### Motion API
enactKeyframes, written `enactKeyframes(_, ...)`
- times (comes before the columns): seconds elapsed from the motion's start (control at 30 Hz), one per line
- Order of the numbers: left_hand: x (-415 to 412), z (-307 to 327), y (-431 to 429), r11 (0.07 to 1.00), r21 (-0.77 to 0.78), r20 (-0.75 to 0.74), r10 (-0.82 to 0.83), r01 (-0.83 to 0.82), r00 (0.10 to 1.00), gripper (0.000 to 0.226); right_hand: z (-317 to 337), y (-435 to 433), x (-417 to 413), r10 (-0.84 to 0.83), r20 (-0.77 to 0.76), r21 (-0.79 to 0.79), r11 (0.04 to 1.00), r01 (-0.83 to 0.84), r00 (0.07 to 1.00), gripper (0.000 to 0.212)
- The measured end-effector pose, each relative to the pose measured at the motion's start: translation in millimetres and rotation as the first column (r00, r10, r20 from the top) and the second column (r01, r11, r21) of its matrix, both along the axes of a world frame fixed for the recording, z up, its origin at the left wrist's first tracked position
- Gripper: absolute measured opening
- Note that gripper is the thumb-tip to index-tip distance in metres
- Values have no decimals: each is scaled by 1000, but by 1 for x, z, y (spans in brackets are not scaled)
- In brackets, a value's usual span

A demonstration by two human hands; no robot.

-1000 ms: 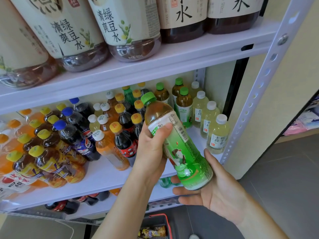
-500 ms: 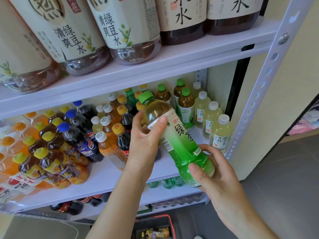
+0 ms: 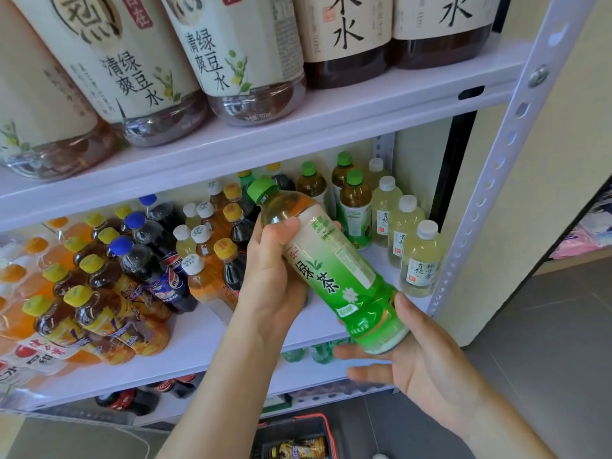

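A green tea bottle point(image 3: 334, 270) with a green cap and a white and green label is tilted in front of the middle shelf, cap up to the left. My left hand point(image 3: 275, 276) grips its upper half, thumb across the shoulder. My right hand point(image 3: 414, 356) holds the base, thumb on top and fingers underneath.
The white middle shelf point(image 3: 212, 332) carries several bottles: yellow-capped tea, blue-capped cola, orange drinks, green-capped tea point(image 3: 355, 213) and white-capped pale drinks point(image 3: 420, 260). Big bottles stand on the upper shelf point(image 3: 331, 127). A perforated upright point(image 3: 496, 167) is at right. A red-rimmed basket point(image 3: 298, 435) sits on the floor below.
The bottle has been turned about its long axis, so the label's large green characters now face me instead of the barcode side. Both hands stayed on it.
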State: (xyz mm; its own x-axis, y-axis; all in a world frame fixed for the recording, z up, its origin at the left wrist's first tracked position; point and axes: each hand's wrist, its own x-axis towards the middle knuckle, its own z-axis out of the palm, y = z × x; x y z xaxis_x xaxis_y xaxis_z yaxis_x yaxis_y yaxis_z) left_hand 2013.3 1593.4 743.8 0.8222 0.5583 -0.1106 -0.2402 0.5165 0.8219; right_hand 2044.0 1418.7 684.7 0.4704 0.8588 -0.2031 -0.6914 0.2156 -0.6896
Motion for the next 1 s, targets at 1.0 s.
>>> enactKeyframes(1.0, 31, 14, 65, -178, 832, -457, 320, 526, 830, 29, -56, 26, 38, 56, 957, -221, 778, 588, 285, 58)
